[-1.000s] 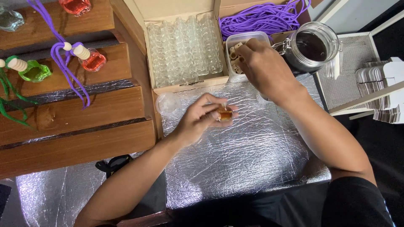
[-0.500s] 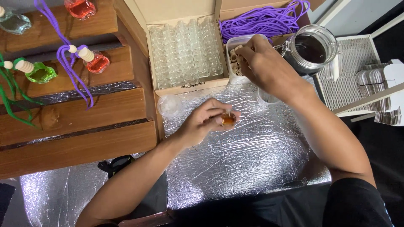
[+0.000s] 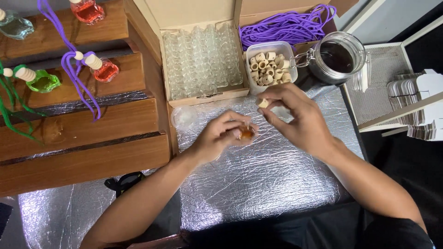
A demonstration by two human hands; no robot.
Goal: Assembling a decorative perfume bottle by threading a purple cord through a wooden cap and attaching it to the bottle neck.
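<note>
My left hand [image 3: 220, 137] grips a small glass bottle of amber liquid [image 3: 246, 133] just above the silver foil mat [image 3: 263, 180]. My right hand [image 3: 295, 115] pinches a small wooden cap [image 3: 263, 103] between thumb and forefinger, a little above and right of the bottle. Behind my right hand, a clear plastic tub [image 3: 270, 64] holds several more wooden caps. A cardboard box of empty small glass bottles [image 3: 203, 57] stands behind my left hand.
A glass clip-top jar of dark liquid [image 3: 337, 55] sits at the back right, beside a heap of purple cords [image 3: 286, 27]. Wooden steps [image 3: 83, 124] on the left carry filled bottles in red [image 3: 106, 71] and green [image 3: 44, 82]. A white wire rack [image 3: 392, 78] stands at the right.
My right hand has come out of the tub of caps towards me, now with one wooden cap, and stops near the bottle in my left hand.
</note>
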